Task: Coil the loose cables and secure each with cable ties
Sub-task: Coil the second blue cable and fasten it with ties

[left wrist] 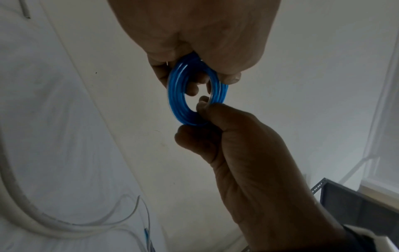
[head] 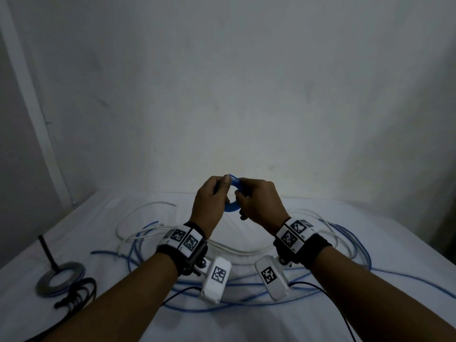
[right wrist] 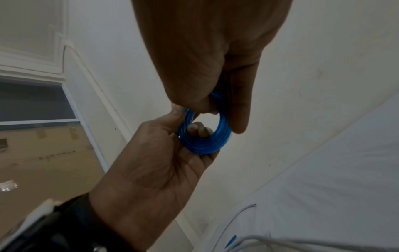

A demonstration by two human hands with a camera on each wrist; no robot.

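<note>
Both hands (head: 237,201) gripping the small blue coil (left wrist: 195,93) above loose blue cables (head: 222,286), white cables (head: 138,213), tape roll (head: 58,280)

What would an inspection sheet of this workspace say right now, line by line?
Surface: white sheet, wrinkled.
Job's things: small blue coil held up between both hands; no tie seen on it.
Clutter: roll on a black stand, black bundle beside it.
Grippers: left hand and right hand both pinch the coil.
Cables: loose blue cables and white cables sprawl over the sheet.
Surroundings: bare pale wall.
</note>
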